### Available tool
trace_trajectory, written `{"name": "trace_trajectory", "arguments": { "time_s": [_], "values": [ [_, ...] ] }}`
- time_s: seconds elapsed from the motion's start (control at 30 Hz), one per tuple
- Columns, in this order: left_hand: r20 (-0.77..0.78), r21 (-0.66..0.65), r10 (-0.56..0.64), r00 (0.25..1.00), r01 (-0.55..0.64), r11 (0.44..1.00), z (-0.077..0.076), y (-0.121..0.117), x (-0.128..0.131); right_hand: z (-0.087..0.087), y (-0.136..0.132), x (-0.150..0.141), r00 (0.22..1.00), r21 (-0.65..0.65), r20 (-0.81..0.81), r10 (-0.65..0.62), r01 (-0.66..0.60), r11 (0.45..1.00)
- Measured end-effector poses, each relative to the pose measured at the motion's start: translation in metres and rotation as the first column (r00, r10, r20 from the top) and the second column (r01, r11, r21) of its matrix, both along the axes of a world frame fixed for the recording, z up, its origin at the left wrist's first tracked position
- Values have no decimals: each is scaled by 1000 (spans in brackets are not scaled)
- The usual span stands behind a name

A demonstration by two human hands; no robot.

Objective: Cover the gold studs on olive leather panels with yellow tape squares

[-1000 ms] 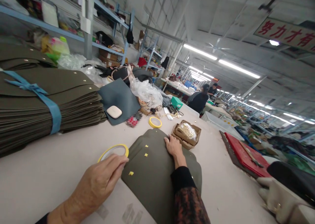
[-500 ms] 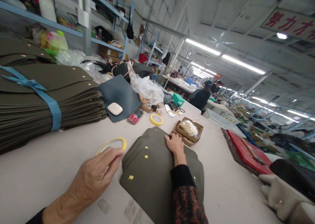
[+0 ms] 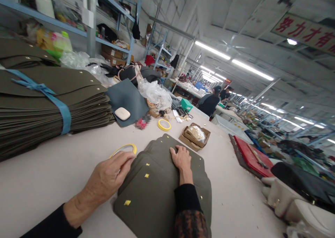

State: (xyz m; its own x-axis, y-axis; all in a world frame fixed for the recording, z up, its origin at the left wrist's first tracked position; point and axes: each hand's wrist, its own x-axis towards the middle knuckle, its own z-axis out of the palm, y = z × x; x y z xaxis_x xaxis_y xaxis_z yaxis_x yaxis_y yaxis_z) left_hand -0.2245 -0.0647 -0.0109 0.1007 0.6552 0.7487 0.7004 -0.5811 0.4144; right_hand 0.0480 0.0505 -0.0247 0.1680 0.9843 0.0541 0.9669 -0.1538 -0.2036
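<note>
My left hand (image 3: pixel 104 178) is closed in a pinch on a roll of yellow tape (image 3: pixel 134 148), held tilted above the tabletop just left of some olive-green panels. Part of the roll is hidden behind the fingers. Those flat panels (image 3: pixel 154 199) overlap in a fanned stack in front of me, with small yellow tape pieces (image 3: pixel 147 176) along their left side and a small metal stud (image 3: pixel 201 197) at the right. My right hand (image 3: pixel 182 160) lies on the far part of the stack, palm down, fingers somewhat spread, holding nothing.
Beyond the stack are a second yellow tape roll (image 3: pixel 164 125) and a cardboard box (image 3: pixel 188 141) of gold-coloured studs. A tall bundle of olive panels (image 3: pixel 86 116), tied with blue cloth, stands left. A hammer (image 3: pixel 258 158) lies on a red board (image 3: pixel 243 151) at right.
The fanned panels sit nearer to me and further left. A yellow tape piece now shows near their far edge. My right hand has shifted slightly left; the left still holds the roll.
</note>
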Motion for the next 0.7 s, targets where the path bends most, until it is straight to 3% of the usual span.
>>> {"name": "trace_trajectory", "arguments": {
  "time_s": [0.17, 0.37, 0.53, 0.7],
  "values": [
    [9, 11, -11, 1000, 11, 1000, 3, -3, 1, 2, -8, 3, 1000, -19, 2, 7, -7, 1000],
    [-6, -6, -61, 998, 61, 998, -1, -4, 2, 11, 22, 35, 997, 28, 58, -49, 48, 998],
    [-24, -55, -55, 998, 54, 997, 1, -5, 2, -2, 44, 46, 984, 64, 96, -148, 143, 988],
    [-13, -85, -48, 999, 47, 995, 7, -5, 3, -10, 39, 42, 975, 63, 110, -192, 186, 981]
  ]
}}
